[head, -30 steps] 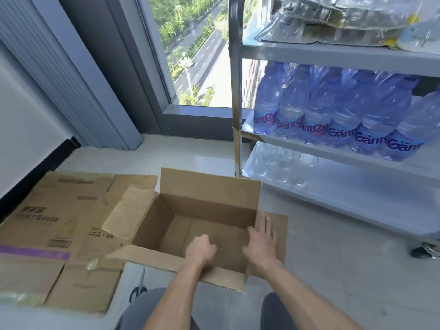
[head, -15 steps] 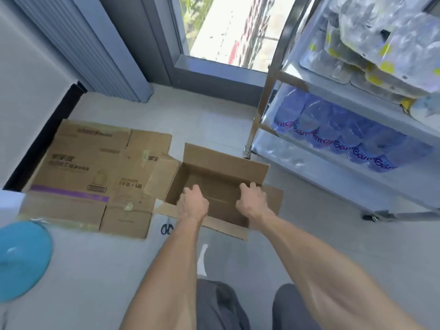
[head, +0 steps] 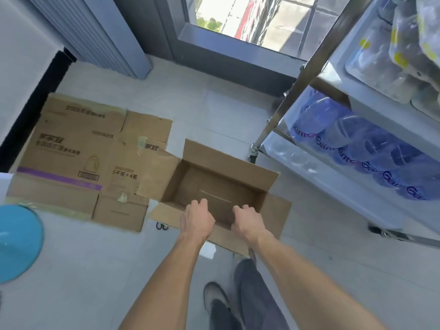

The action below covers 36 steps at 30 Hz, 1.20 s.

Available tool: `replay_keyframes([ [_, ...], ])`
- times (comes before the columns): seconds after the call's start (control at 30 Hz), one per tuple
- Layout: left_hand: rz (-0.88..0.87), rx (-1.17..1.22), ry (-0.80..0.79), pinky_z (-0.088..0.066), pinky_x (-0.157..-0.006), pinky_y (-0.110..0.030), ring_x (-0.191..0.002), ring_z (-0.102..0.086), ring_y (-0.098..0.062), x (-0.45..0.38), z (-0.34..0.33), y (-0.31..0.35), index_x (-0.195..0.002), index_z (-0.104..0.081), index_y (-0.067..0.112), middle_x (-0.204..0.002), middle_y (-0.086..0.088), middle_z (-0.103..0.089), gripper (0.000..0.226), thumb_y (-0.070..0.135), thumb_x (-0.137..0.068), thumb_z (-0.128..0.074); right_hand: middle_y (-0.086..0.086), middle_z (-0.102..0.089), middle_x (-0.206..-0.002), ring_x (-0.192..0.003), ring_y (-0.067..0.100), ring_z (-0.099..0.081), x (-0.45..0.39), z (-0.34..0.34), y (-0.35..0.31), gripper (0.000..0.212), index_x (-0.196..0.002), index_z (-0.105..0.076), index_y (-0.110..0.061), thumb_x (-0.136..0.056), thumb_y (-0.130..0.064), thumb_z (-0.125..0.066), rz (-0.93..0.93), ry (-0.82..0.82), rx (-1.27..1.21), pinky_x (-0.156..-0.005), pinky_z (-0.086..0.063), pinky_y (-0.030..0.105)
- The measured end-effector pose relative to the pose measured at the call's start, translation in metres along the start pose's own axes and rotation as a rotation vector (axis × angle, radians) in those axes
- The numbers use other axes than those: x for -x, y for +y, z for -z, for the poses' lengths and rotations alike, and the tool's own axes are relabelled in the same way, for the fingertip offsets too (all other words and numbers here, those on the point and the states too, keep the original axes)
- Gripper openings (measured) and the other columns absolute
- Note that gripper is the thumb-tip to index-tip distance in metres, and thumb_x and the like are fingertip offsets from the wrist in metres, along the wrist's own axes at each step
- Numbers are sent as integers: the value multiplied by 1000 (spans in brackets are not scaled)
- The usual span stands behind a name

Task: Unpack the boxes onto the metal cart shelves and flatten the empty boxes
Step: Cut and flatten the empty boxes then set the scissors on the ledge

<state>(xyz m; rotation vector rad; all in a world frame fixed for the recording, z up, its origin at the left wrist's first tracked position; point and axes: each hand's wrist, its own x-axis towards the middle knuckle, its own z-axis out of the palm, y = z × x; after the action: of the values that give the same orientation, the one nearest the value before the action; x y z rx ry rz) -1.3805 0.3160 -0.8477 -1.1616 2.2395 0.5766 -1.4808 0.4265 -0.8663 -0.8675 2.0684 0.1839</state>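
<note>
Lower centre of the frame: the left hand (head: 196,221) and right hand (head: 248,222) both grip the near wall of the open box (head: 214,184), fingers (head: 202,204) curled over its rim into the cavity. The box stands on the floor at centre frame, flaps splayed outward, interior bare. A flattened box (head: 78,158) lies flat at centre left, just beside it. The metal cart (head: 295,96) stands at the right, water bottles (head: 357,148) on its shelf.

Pale glossy tile floor (head: 214,110). Window (head: 257,17) w/ dark grey frame at 12 o'clock, bright daylight thru it. Grey ribbed panel (head: 100,36) at 11, white wall (head: 21,65) w/ black baseboard (head: 31,117) at 9–10.
</note>
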Motion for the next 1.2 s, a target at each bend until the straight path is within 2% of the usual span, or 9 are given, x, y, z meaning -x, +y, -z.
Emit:
replay_keyframes([
  [0.13, 55, 68, -13, -50, -84, -38, -101, -58, -26, -10, -17, -29, -126, -54, 15, -121, -9, -57, 33, 9, -97, -38, 14, -55, -121, -110, 34, -53, -8, -16, 11, 29, -124, -50, -12, -95, -14, -46, 21, -100, 57, -88, -46, 42],
  [0.23, 151, 210, 117, -48, -83, -37, -107, -58, -26, -22, -13, -55, -133, -54, 14, -125, -8, -57, 42, 6, -95, -39, 13, -58, -117, -107, 34, -56, -16, -15, 12, 28, -122, -50, -11, -95, -12, -46, 28, -125, 79, -85, -47, 42],
  [0.4, 403, 385, 248, -46, -82, -40, -105, -55, -29, -30, -10, -106, -127, -55, 13, -124, -10, -54, 34, 12, -95, -45, 10, -59, -107, -98, 33, -59, -30, -23, -21, 20, -115, -48, -11, -96, -11, -46, 125, -5, 8, -78, -47, 37],
  [0.57, 355, 239, 172, -48, -85, -42, -111, -53, -33, -37, -9, -148, -141, -42, 13, -136, -13, -46, 46, 12, -95, -46, 5, -59, -111, -101, 27, -59, -49, -30, -86, 28, -121, -49, -17, -96, -6, -46, 156, 189, 0, -87, -48, 38],
  [0.83, 332, 241, 105, -45, -78, -41, -104, -55, -35, -51, 16, -202, -145, -36, 19, -143, -12, -38, 50, 12, -95, -45, 4, -55, -106, -95, 26, -49, -40, -44, -167, 24, -115, -51, -16, -92, -18, -49, 261, 209, 39, -82, -38, 36],
  [0.97, 334, 221, 82, -44, -79, -39, -106, -57, -35, -54, 29, -239, -145, -38, 18, -148, -14, -35, 49, 13, -96, -44, 11, -61, -97, -91, 34, -57, -34, -53, -213, 16, -106, -52, -9, -92, -13, -44, 373, 115, -9, -66, -32, 38],
  [1.03, 323, 223, 62, -45, -82, -39, -110, -56, -34, -55, 33, -258, -144, -39, 17, -149, -15, -35, 47, 16, -98, -44, 14, -62, -100, -92, 37, -58, -36, -64, -237, 25, -116, -50, -8, -93, -10, -43, 406, 21, 6, -65, -28, 37],
  [1.1, 316, 232, 47, -45, -88, -40, -117, -53, -33, -55, 35, -278, -144, -40, 17, -148, -15, -36, 44, 20, -100, -44, 16, -62, -109, -98, 37, -59, -42, -80, -259, 35, -127, -48, -6, -93, -8, -44, 393, -89, 36, -67, -35, 37],
  [1.2, 292, 249, 64, -43, -92, -41, -123, -50, -32, -60, 32, -312, -141, -45, 17, -146, -15, -40, 39, 25, -103, -40, 16, -58, -120, -108, 36, -59, -59, -106, -281, 34, -131, -47, -8, -97, -10, -43, 252, -250, 76, -84, -50, 42],
])
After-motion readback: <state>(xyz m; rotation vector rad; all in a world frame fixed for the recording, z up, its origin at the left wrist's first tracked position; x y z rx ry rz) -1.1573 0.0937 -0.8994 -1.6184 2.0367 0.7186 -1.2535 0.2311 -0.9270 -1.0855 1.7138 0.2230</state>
